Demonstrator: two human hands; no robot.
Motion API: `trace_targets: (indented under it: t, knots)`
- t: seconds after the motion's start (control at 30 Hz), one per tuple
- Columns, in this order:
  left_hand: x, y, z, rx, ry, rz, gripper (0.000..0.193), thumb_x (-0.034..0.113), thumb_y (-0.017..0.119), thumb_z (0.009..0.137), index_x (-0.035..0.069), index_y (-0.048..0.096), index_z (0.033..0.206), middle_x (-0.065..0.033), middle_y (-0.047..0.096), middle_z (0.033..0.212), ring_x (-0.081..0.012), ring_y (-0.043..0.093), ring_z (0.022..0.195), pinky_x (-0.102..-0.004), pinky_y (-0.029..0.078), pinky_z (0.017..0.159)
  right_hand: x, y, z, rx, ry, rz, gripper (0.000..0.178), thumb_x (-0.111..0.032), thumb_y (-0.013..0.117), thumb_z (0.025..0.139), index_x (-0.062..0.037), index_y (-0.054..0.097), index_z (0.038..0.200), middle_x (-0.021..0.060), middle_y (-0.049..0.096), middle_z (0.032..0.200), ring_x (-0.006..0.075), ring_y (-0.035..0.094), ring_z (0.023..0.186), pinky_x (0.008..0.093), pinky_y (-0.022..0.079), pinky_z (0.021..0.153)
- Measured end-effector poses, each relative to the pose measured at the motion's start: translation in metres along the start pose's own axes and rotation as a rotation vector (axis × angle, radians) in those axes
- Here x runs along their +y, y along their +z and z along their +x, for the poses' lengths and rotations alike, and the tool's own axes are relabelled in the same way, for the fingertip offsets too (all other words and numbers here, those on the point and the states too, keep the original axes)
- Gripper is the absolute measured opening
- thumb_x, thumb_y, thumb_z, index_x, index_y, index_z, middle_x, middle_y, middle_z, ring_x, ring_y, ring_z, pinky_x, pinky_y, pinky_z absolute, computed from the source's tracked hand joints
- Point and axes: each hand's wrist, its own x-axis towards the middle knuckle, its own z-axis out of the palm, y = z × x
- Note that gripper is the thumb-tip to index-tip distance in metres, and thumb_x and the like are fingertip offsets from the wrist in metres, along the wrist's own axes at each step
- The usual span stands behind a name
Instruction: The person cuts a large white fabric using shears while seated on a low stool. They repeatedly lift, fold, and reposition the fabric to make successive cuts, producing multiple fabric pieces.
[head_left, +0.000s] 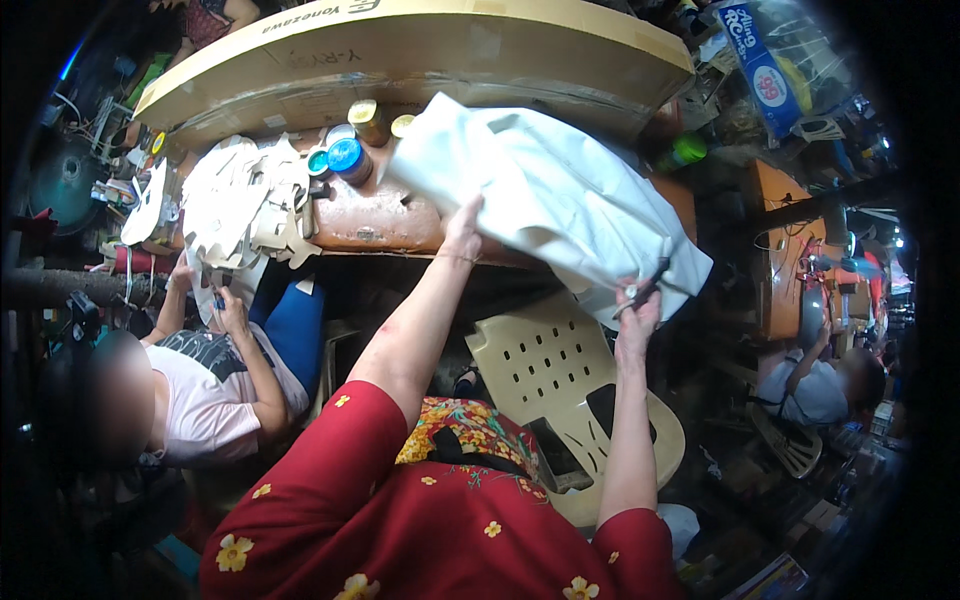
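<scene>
My left hand pinches the white sheet over the table by the jars, and my right hand grips a dark tool, so a big swing could tip jars or poke a hole, and the box and blue pack have writing.

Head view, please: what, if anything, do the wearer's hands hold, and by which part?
Left hand: a white sheet, by its near edge; right hand: a dark object, by its near end.
</scene>
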Motion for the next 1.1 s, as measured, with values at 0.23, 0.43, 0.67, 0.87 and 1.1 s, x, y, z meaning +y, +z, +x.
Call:
trace_targets:
  t: [0.23,0.43,0.67,0.87,1.1]
  knots:
    - [-0.024,-0.098,0.002,0.373,0.116,0.27,0.045,-0.002,0.061,0.075,-0.006,0.049,0.118,-0.0132,0.06,0.106,-0.0238,0.062,0.093,-0.036,0.053,0.079,0.046,-0.03,-0.009,-0.09,0.06,-0.303,0.037,0.011,0.056,0.082,0.0007,0.048,0.117,0.0137,0.06,0.118,0.0147,0.059,0.103,0.0238,0.046,0.084]
    - [-0.002,-0.116,-0.011,0.642,0.34,0.628,0.048,0.009,0.069,0.07,-0.005,0.047,0.111,-0.0144,0.059,0.1,-0.0209,0.06,0.09,-0.0338,0.051,0.075,0.031,-0.031,0.078,0.192,-0.393,-0.91,0.051,-0.016,0.073,0.079,0.0001,0.046,0.12,0.0219,0.061,0.107,0.0374,0.059,0.098,0.0414,0.043,0.083]
    - [0.033,-0.11,-0.029,0.348,0.229,0.551,0.039,0.022,0.062,0.078,-0.004,0.051,0.106,-0.0106,0.059,0.097,-0.0178,0.059,0.086,-0.0348,0.051,0.067,0.016,-0.009,0.162,0.067,-0.45,-1.195,0.061,-0.012,0.069,0.079,-0.0029,0.039,0.131,0.0202,0.062,0.108,0.0392,0.059,0.098,0.0455,0.043,0.081]
    - [0.059,-0.084,-0.057,0.251,-0.076,0.689,0.028,0.013,0.06,0.078,0.001,0.058,0.104,-0.0063,0.062,0.092,-0.0168,0.061,0.082,-0.0327,0.052,0.066,0.026,0.006,0.201,0.017,-0.505,-1.308,0.027,-0.008,0.062,0.084,-0.0079,0.048,0.107,0.0193,0.064,0.091,0.0399,0.061,0.084,0.0488,0.043,0.071]
    - [0.051,-0.085,-0.068,-0.091,0.104,0.366,0.027,0.013,0.062,0.087,0.003,0.057,0.111,-0.0067,0.064,0.106,-0.018,0.063,0.095,-0.037,0.052,0.086,-0.035,0.026,0.261,0.341,-0.929,-1.179,0.029,0.006,0.049,0.078,-0.0029,0.055,0.106,0.0237,0.062,0.092,0.0427,0.059,0.085,0.0495,0.044,0.074]
